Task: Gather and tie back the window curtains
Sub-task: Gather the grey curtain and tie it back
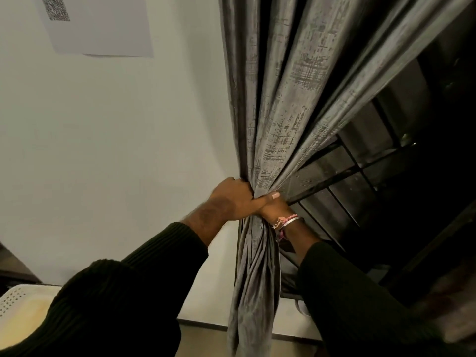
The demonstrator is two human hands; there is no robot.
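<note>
At the left edge of the window, head view: grey curtain (pixel 280 104) hangs in deep folds from the top of frame, narrowing to a gathered waist at mid-frame, then falling loose in a slim bundle to the skirting at the bottom.

Left hand (pixel 231 199): fingers curled round the gathered waist from the left side, thumb extended to the right across the front of the bundle. Grip closed on the fabric.

Right hand (pixel 277 206): set against the right side of the same waist, touching the left thumb. Its fingers pass behind the fabric and are hidden; from the wrap of the hand it appears to clasp the bundle. Pink thread and a pale bracelet (pixel 287 221) sit at that wrist. Both forearms wear dark ribbed sleeves (pixel 159 256).

Position of curtain relative to grip: folds fan out above and to the right of the hands; the tail hangs straight below them, between the two forearms.

Surroundings: white wall (pixel 116 137) to the left, with a sheet of paper (pixel 100 27) bearing a speckled printed square, fixed at upper left. Dark window (pixel 386 163) with grille bars to the right, partly uncovered. Pale perforated object (pixel 15 302) at lower left, kind not determinable
</note>
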